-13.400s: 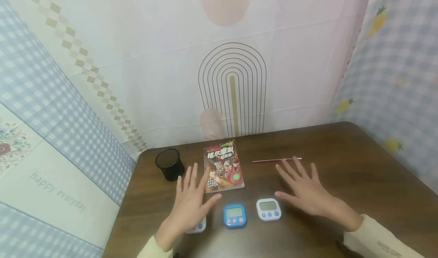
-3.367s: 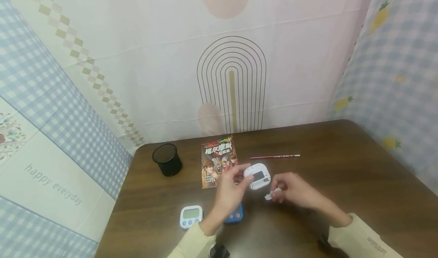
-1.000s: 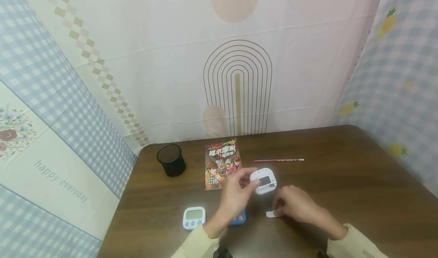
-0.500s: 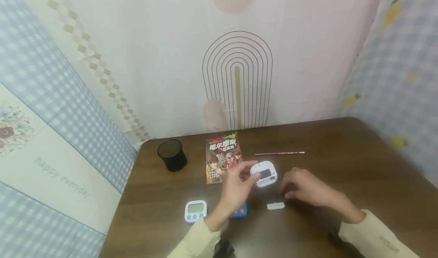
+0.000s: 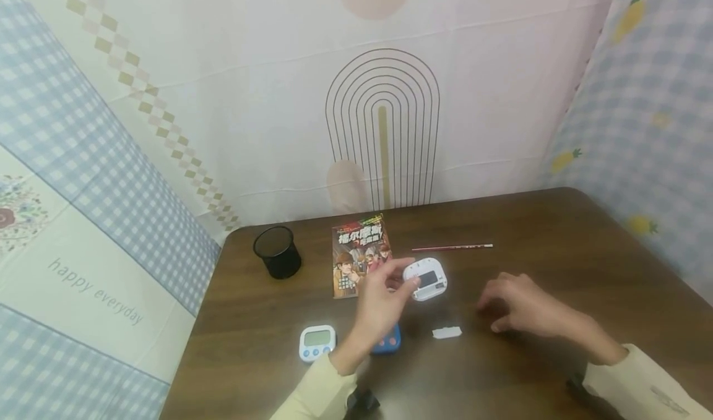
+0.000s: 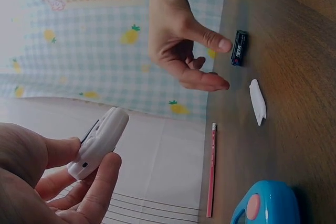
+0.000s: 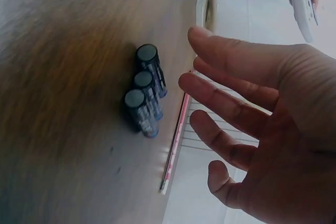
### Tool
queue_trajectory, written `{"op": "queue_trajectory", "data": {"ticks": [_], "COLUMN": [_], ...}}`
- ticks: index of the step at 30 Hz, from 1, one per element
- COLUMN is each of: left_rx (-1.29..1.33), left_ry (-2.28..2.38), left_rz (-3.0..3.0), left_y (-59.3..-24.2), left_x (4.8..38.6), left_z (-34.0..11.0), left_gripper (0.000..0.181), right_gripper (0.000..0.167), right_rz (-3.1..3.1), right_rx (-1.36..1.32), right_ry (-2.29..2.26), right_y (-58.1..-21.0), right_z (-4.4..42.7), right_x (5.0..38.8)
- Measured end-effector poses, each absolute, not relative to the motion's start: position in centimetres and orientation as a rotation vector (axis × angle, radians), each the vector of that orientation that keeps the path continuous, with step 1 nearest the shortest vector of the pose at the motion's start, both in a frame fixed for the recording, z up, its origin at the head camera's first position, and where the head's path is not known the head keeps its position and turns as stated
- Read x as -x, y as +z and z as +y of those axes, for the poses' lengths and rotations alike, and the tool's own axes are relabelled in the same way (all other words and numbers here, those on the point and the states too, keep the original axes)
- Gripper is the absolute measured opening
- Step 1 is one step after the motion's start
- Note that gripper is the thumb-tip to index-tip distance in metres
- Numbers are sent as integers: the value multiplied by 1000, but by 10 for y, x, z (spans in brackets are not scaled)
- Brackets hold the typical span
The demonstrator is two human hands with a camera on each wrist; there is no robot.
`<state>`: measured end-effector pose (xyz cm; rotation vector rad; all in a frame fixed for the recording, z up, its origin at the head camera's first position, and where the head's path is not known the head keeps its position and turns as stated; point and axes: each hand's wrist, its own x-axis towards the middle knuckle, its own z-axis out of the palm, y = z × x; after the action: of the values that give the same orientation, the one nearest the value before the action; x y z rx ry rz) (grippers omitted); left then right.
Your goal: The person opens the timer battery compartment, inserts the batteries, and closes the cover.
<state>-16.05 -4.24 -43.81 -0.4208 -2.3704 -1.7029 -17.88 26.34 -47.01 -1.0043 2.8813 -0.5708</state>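
My left hand (image 5: pixel 380 302) holds a white digital timer (image 5: pixel 427 281) above the table, its back facing up and the battery slot uncovered. The fingers and thumb pinch its edge. A small white battery cover (image 5: pixel 447 333) lies on the table, right of and below the timer. My right hand (image 5: pixel 526 305) is further right, relaxed and holding nothing. In the right wrist view, three dark batteries (image 7: pixel 140 109) lie side by side on the wood close to its fingertips; the head view hides them behind that hand.
A white timer (image 5: pixel 317 343) lies front left, and a blue timer (image 5: pixel 392 339) is partly covered by the left wrist. A comic-style book (image 5: pixel 356 265), a black mesh cup (image 5: pixel 281 259) and a red pencil (image 5: pixel 452 247) stand or lie along the back of the table.
My right hand has let go of the white battery cover on the table and moved away to the right. The left hand still holds the timer in about the same place.
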Motion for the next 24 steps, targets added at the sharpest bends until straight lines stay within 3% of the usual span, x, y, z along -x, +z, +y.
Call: {"op": "queue_trajectory", "data": {"ticks": [24], "left_rx": [433], "left_ry": [-1678], "left_rz": [-2373], "left_y": [-439], "left_x": [160], "left_z": [-41], "left_gripper": [29], "right_gripper": [54], "right_rz": [2924], "right_rx": [891], "right_ry": [-501], "right_y": [-479], "right_z": [276], "right_x": [164]}}
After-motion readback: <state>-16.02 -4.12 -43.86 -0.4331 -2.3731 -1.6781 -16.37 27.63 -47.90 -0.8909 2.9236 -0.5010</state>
